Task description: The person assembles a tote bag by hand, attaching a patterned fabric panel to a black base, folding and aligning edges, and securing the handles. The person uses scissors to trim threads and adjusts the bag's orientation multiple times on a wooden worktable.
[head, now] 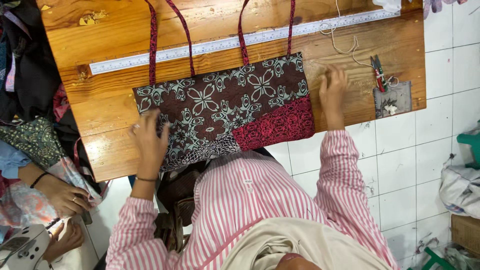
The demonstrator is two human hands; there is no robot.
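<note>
Smoothing seems in hand. Left hand [148, 140] is pressed open on the bag [225, 107], which is laid flat on the table [100, 105]. Right hand [332, 92], fingers loosely spread, is rested just beside it, near snips [377, 72]. An even outward press is called for.

A small sewing workshop is showing here: a long metal ruler [240, 41] and thread snips [378, 72] are lying on a worn wooden table [100, 107], fabric piles [30, 135] are crowding its left side, and another person's hands [62, 197] are working at a white sewing machine [22, 247] over a white tiled floor [400, 165].
</note>
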